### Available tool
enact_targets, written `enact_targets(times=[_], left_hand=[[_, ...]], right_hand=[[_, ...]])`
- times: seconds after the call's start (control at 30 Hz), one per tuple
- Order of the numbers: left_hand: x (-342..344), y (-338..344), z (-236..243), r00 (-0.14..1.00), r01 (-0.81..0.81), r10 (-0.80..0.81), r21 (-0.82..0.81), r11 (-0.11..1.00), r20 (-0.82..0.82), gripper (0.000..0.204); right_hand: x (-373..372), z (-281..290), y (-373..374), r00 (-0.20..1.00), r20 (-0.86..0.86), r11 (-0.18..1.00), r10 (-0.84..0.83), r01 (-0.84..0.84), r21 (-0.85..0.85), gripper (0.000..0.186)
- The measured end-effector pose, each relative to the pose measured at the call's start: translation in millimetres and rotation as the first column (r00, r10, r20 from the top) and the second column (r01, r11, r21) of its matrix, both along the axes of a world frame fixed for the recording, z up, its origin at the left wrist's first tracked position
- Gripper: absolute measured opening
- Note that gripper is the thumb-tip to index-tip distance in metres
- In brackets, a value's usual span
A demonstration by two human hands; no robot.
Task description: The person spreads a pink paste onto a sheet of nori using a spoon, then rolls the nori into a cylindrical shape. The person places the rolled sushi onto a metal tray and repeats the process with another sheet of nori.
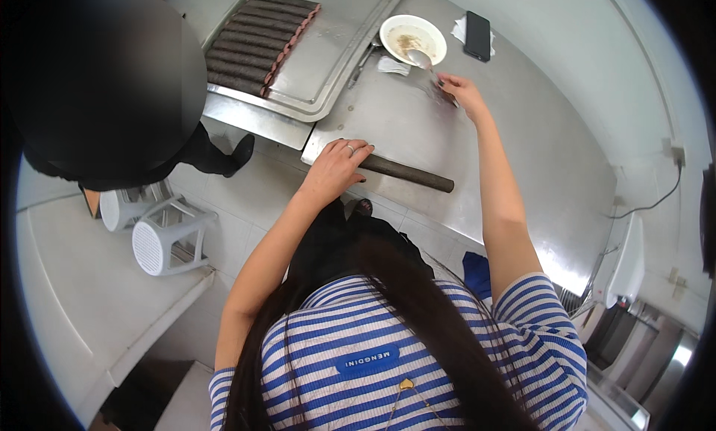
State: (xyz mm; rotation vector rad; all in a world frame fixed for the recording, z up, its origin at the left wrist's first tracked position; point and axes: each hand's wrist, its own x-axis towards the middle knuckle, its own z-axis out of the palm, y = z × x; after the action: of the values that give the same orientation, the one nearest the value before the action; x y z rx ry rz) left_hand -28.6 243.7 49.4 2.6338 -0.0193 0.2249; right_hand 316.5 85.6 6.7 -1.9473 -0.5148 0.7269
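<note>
The left hand (pixel 335 170) has its fingers around one end of a dark roll (pixel 415 174), which points just past three o'clock on the desk (pixel 541 159). The right hand's fingers (pixel 461 84) pinch a spoon (pixel 420 59) over a white bowl (pixel 387 31) at eleven o'clock

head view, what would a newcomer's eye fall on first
Probably the row of dark rolls with pink ends, on the metal tray at upper left. Next, the single roll at the table's near edge, under the left fingers, and the white bowl at top centre, where the right fingers hold a spoon.
</note>
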Motion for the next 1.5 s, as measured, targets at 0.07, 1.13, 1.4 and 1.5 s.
enact_targets(times=[0.07, 1.13, 1.4, 1.5], left_hand=[[9, 1, 2, 0.999, 0.034, -0.033, 0.031, 0.999, -0.034, 0.053], [-10, 9, 26, 0.861, -0.105, 0.065, -0.051, 0.993, -0.504, 0.04], [-25, 36, -14, 0.565, -0.453, -0.276, -0.572, 0.684, -0.778, 0.064], [-13, 17, -17, 0.571, -0.264, -0.318, -0.537, 0.801, -0.756, 0.058]], right_hand=[[-6, 7, -4, 0.962, 0.27, 1.0, 0.026, -0.022, -0.02, 0.034], [-216, 17, -48, 0.576, 0.511, 0.754, 0.638, -0.601, -0.265, 0.023], [-213, 26, -43, 0.496, 0.484, 0.655, 0.721, -0.714, -0.246, 0.025], [-208, 23, -43, 0.466, 0.491, 0.629, 0.736, -0.738, -0.243, 0.028]])
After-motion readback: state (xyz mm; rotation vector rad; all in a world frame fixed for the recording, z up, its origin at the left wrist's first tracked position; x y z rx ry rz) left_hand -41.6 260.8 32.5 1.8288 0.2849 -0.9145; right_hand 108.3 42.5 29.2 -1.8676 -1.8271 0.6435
